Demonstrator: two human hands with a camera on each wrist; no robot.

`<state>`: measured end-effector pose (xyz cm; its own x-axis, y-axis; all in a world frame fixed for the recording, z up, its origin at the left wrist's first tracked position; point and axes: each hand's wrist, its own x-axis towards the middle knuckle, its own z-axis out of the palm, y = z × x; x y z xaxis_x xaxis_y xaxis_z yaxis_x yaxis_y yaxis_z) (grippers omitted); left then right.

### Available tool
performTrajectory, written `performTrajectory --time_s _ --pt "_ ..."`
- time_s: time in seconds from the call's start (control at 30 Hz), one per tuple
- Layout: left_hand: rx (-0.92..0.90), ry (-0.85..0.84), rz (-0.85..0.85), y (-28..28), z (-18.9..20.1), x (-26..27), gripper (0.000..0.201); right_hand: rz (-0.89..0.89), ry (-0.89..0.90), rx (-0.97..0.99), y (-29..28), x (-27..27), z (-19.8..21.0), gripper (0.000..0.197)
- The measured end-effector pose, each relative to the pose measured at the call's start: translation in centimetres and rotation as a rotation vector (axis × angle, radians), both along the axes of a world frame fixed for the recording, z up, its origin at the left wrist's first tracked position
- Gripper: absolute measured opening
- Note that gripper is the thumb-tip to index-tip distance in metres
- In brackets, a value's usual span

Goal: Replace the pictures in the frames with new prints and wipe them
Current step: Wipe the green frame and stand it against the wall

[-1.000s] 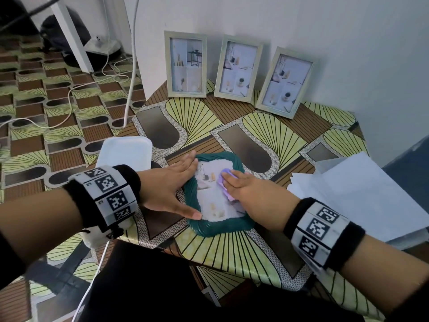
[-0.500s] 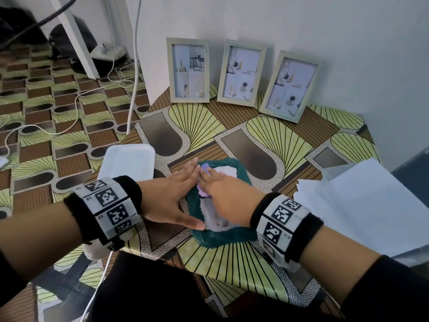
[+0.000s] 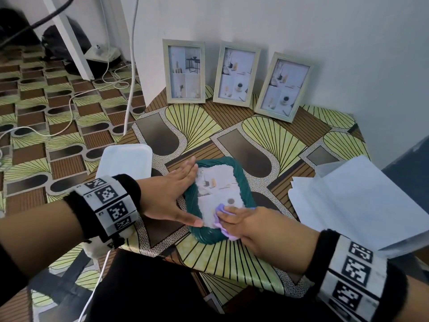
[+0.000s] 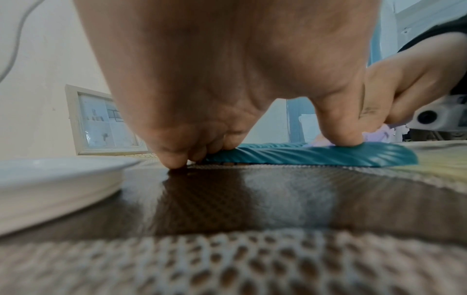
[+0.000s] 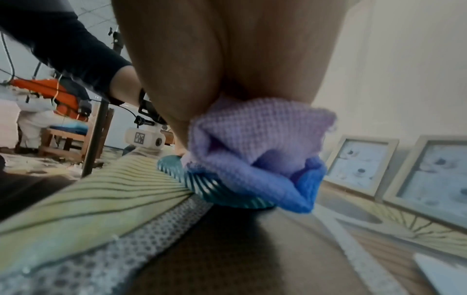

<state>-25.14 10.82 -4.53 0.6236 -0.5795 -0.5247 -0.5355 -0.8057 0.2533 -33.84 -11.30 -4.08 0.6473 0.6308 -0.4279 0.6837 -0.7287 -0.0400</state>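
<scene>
Both hands on teal frame (image 3: 241,180), flat at table (image 3: 204,122) centre. Left hand (image 3: 171,196), fingers straight, pressing its nine o'clock edge. Right hand (image 3: 253,226), fingers curled round lilac cloth (image 3: 219,211), at five o'clock.

The right hand (image 3: 249,223) now presses the crumpled lilac cloth (image 3: 220,217) at the near edge of the print, closer to the left thumb than before.

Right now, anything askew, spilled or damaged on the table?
Nothing spilled or damaged. The teal frame lies flat while three pale frames lean against the wall, the rightmost one turned at an angle. The left hand steadies it; the right hand presses a purple cloth on it.
</scene>
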Motion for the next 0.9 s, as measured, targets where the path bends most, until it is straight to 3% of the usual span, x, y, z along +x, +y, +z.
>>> performTrajectory --time_s 0.2,0.43,0.6,0.9 --pt "0.0 -0.004 0.008 -0.1 -0.1 0.0 0.133 -0.198 0.021 0.165 -2.5 0.8 -0.4 0.051" --pt "0.01 -0.017 0.022 -0.2 -0.3 0.2 0.135 -0.265 -0.065 0.092 -1.4 4.4 -1.4 0.055" --pt "0.007 -0.022 0.025 -0.2 -0.5 0.3 0.133 -0.254 -0.088 -0.129 1.5 8.3 -1.3 0.065" --pt "-0.01 -0.021 0.016 -0.1 -0.5 0.3 0.132 -0.21 0.029 -0.045 5.4 8.0 0.6 0.077"
